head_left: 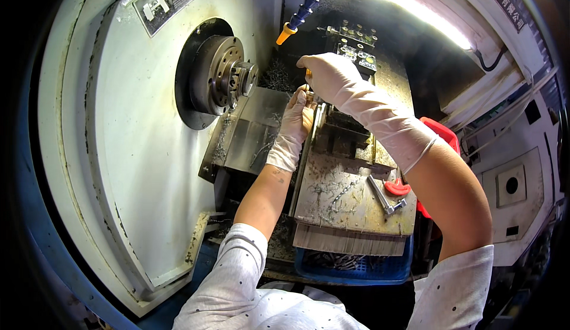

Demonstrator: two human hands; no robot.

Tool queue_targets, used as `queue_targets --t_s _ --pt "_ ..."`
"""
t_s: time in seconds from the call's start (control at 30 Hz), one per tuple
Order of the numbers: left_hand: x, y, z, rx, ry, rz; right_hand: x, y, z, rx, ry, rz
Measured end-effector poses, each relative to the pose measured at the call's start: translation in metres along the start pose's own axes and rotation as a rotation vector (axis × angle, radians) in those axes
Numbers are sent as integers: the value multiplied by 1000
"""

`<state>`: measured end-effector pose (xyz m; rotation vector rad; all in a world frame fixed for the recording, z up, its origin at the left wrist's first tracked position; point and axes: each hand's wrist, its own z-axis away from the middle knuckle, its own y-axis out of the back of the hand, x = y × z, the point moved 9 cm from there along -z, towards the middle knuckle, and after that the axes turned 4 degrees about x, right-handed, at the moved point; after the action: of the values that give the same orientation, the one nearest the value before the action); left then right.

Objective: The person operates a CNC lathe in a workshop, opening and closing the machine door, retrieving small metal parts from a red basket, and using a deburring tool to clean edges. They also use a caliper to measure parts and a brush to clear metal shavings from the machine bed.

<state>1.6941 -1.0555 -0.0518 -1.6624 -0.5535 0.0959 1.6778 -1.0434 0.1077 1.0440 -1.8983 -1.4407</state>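
Both my hands wear thin white gloves and meet in front of the lathe's tool slide. My left hand [294, 122] has its thumb and fingers pinched at a small metal piece [315, 97], mostly hidden by the fingers. Just above it, my right hand [332, 79] is closed around a small tool with an orange part [309, 73] showing below the fist. The tool's lower end reaches toward my left fingertips; its exact kind is hidden. To the left, a round steel chuck [218, 75] sticks out of the pale machine wall, apart from both hands.
A blue coolant hose with an orange nozzle [287, 34] hangs above my hands. Tool holders [358, 54] stand behind. On the slide cover lie a metal wrench [380, 194], a red-handled object [396, 187] and metal chips [344, 193]. A blue basket [356, 275] sits below.
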Motion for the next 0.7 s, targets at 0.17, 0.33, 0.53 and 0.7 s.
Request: queue_targets --t_s 0.17,0.33,0.53,0.7 --pt "2 3 0 14 10 -8 5 -12 1 -174 -87 61" --pt "-2 5 -1 25 9 24 12 -16 -3 -120 -95 31" --pt "2 -1 2 10 22 10 3 -1 -2 94 -18 -121" --pt "5 -3 9 -58 33 6 4 -15 -9 -180 -44 77"
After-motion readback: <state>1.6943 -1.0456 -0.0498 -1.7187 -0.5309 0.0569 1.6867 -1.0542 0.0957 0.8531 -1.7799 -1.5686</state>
